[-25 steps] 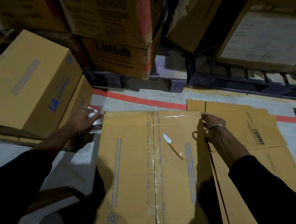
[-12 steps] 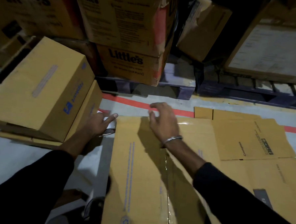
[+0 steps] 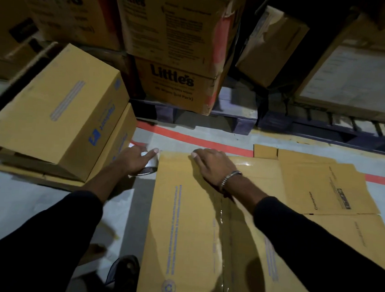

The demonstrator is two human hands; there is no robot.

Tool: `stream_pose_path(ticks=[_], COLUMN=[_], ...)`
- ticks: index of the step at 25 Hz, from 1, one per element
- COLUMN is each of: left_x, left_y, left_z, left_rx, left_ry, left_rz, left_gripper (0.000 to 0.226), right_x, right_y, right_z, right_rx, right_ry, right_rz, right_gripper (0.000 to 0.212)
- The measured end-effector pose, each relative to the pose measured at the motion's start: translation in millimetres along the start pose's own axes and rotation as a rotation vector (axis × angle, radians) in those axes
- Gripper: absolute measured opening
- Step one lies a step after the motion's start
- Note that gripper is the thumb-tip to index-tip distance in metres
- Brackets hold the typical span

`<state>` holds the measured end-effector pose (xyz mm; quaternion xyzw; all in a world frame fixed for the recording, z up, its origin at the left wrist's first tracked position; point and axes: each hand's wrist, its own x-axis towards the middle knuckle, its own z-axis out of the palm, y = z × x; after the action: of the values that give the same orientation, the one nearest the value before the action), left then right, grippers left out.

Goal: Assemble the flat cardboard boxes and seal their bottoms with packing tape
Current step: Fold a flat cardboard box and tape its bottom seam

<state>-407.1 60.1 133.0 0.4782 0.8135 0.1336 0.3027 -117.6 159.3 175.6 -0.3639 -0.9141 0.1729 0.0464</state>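
Grey warehouse floor (image 3: 187, 134), red line (image 3: 194, 138) across it, stacked cartons (image 3: 171, 55) at twelve o'clock. The taped box (image 3: 194, 224) lies centre; right hand (image 3: 210, 165) presses flat on it. At nine, left hand (image 3: 134, 159) rests relaxed on the tape roll (image 3: 149, 169).

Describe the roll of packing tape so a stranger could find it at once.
Start at the stacked Little's carton on the pallet, then come down past the red floor line to the grey floor. The tape roll sits under the left hand, just off the taped box's far-left corner. It is the only shiny, round thing among flat brown cardboard.
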Motion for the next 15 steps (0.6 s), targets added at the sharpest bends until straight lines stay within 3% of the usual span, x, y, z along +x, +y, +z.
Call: stream_pose_path(ticks=[5,8,11,15], left_x=[-7,-14,-20,-24], left_y=[1,5,8,5], left_z=[-7,-15,-19,-24], left_rx=[-0.159,-0.284,-0.344,-0.275], left_ry=[-0.031,-0.069,-0.111,-0.15], left_rz=[-0.063,-0.094,-0.09,0.005], left_gripper=[0.047,0.036,0.022,0.032], right_x=[-56,-76,-77,-67], right_y=[101,140,143,139], right_z=[-37,-45,-37,-18], right_rx=[-0.129,-0.15,0.047,0.11], right_ry=[-0.01,-0.035,-0.006,0.092], right_rz=[0.246,0.38,0.485,0.628], right_gripper=[0.054,0.054,0.049,0.061])
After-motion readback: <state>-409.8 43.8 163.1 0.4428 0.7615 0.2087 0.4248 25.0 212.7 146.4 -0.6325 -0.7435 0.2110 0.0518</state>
